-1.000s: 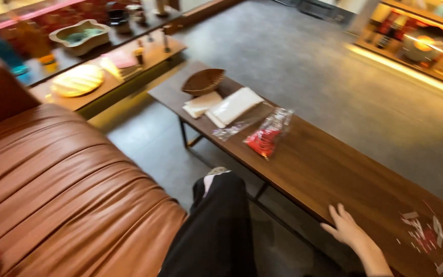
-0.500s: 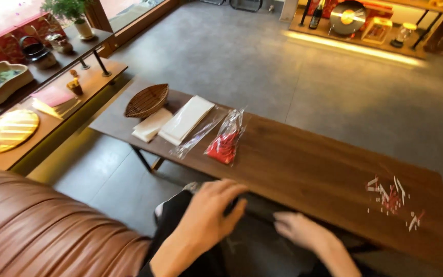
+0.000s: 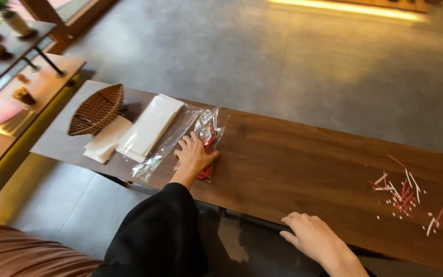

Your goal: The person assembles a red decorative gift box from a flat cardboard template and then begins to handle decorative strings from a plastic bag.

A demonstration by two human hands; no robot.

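1. Left hand [image 3: 195,154] in a black sleeve [image 3: 157,233], palm down with fingers spread, lies on a clear plastic bag holding red pieces [image 3: 207,134]. It presses flat on the bag and grips nothing.
2. That bag lies on the long dark wooden table [image 3: 293,159], at about 11 o'clock from the near-edge middle.
3. Right hand [image 3: 314,237] rests at the table's near edge, about 5 o'clock from the bag and well apart from it. Fingers loosely curled over the edge, holding nothing.
4. A second clear plastic sleeve [image 3: 165,146] lies just beside the left hand at its 9 o'clock; contents can't be told.
5. A stack of white paper napkins [image 3: 149,125] is at 10 o'clock of the left hand, with another white sheet [image 3: 106,141] partly under it.
6. A dark woven basket [image 3: 97,109], tilted on its side, is at the table's far-left end, touching the white sheets.
7. Scattered red and white strips [image 3: 403,190] lie at the table's right end, about 2 o'clock from the right hand.
8. Grey floor [image 3: 262,56] lies beyond the table; a brown leather sofa [image 3: 21,254] sits at the bottom left.
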